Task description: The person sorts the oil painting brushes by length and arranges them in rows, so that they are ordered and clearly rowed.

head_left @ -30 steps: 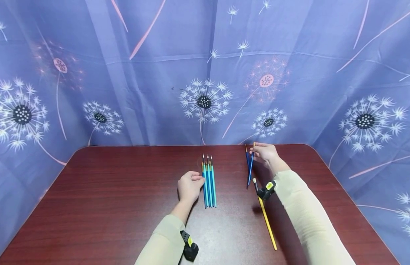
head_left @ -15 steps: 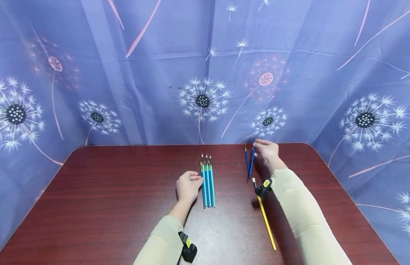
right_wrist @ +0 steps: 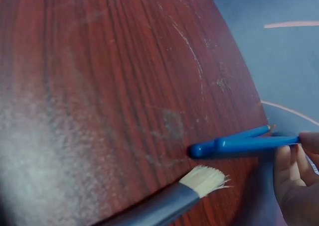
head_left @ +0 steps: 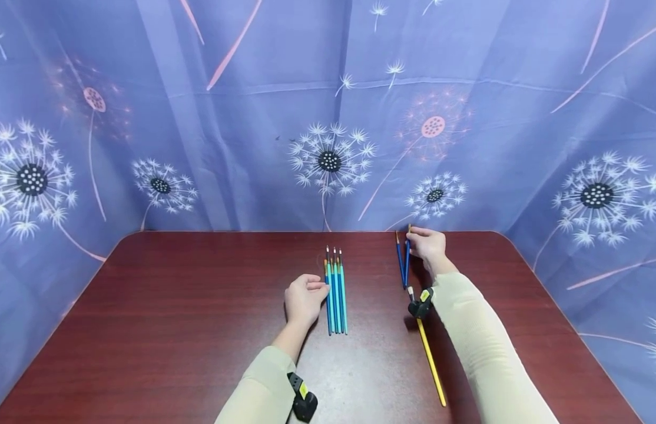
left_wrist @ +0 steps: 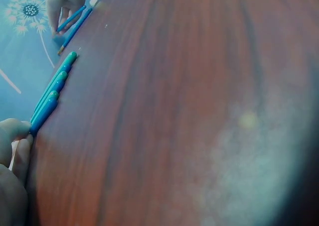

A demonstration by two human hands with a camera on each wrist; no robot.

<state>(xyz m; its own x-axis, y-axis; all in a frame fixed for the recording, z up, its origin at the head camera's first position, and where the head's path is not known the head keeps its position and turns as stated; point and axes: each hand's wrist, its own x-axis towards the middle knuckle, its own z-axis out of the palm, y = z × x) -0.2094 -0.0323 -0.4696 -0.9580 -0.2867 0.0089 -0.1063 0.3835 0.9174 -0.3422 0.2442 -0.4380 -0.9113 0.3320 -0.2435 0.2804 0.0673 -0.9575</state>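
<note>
In the head view, several teal and blue paintbrushes (head_left: 336, 300) lie side by side in a tight row, bristles pointing away. My left hand (head_left: 302, 301) is at the row's left side, its fingertips touching the outermost blue brush with the fingers relaxed. My right hand (head_left: 427, 246), near the table's back edge, pinches a blue paintbrush (head_left: 407, 264) close to its bristle end. Just left of it lies a second blue paintbrush (head_left: 400, 264); the handle ends of these two meet in the right wrist view, where the held brush (right_wrist: 254, 144) overlaps the other.
A yellow-handled brush (head_left: 431, 365) with pale bristles (right_wrist: 205, 180) lies below the right wrist, partly hidden by the wrist camera (head_left: 421, 304). The brown table (head_left: 174, 318) ends at a blue dandelion-print curtain (head_left: 243, 147).
The brush in my right hand has swung from crossing over the other blue brush to lying at its right, handle ends together. My left hand keeps its place by the row.
</note>
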